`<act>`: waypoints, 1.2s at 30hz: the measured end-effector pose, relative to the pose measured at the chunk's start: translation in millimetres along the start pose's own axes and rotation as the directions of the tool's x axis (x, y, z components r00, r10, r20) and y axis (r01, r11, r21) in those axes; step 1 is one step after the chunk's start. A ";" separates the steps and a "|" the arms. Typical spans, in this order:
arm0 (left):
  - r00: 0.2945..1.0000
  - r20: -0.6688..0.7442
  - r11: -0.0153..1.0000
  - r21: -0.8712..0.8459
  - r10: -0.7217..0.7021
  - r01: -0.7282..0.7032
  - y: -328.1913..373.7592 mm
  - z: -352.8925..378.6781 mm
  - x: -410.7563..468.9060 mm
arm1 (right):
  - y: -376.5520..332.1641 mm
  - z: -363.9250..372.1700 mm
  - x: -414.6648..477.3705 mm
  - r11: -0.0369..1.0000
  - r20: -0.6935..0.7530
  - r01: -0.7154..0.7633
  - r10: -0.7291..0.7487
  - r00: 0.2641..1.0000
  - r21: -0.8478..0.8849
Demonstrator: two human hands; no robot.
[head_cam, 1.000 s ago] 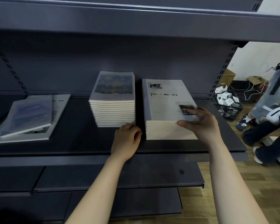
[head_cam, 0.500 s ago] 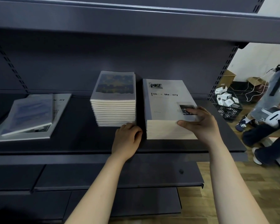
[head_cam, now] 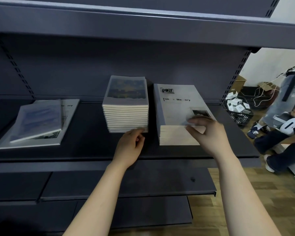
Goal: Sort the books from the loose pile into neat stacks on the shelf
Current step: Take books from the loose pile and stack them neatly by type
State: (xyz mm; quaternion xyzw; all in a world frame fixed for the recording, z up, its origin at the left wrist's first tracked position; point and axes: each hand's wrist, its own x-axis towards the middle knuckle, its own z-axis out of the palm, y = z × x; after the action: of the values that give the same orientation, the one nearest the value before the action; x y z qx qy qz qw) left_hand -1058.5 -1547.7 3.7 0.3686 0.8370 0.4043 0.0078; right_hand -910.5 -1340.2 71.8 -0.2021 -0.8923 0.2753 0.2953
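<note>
On the dark shelf [head_cam: 85, 147] two neat stacks are seen side by side and apart. The left hand [head_cam: 129, 148] is set low before the small stack [head_cam: 126, 116], its fingers curled in and touching the stack's lower front corner. The right hand [head_cam: 209, 135] is blurred at the front right of the large stack [head_cam: 175, 109]. Its fingers are laid over the top cover and its thumb is placed against the page edges, but whether a grip is made cannot be told. The loose pile [head_cam: 36, 123], two books lying askew, is left far to the left.
</note>
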 end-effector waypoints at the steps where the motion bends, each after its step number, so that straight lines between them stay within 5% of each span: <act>1: 1.000 -0.010 1.000 -0.003 -0.006 0.006 -3.7 -4.9 -1.6 | -6.6 4.7 -1.4 1.000 -0.009 0.023 -0.023 1.000 0.005; 12: 0.996 -0.085 0.998 0.060 -0.031 0.036 -49.2 -67.3 -18.2 | -86.5 66.6 0.1 0.973 0.062 0.164 -0.176 0.983 0.163; 23: 0.970 -0.232 0.959 0.250 -0.076 0.135 -116.4 -144.5 -25.0 | -127.7 156.0 0.4 0.976 0.242 0.112 -0.156 0.958 0.188; 31: 0.906 -0.341 0.814 0.432 -0.252 0.389 -175.0 -211.0 -29.8 | -146.2 211.2 -4.2 0.986 0.293 0.144 -0.164 0.942 0.088; 36: 0.790 -0.420 0.683 0.411 -0.446 0.604 -190.9 -231.8 -28.5 | -149.5 230.2 -2.2 0.989 0.281 0.141 -0.150 0.948 0.054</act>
State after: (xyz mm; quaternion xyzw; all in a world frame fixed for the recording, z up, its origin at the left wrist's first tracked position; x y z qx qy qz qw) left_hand -1226.4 -1797.7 21.2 0.0352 0.9766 0.1884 -0.0972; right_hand -1085.4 -1541.6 7.0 -0.0892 -0.9331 0.2939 0.1870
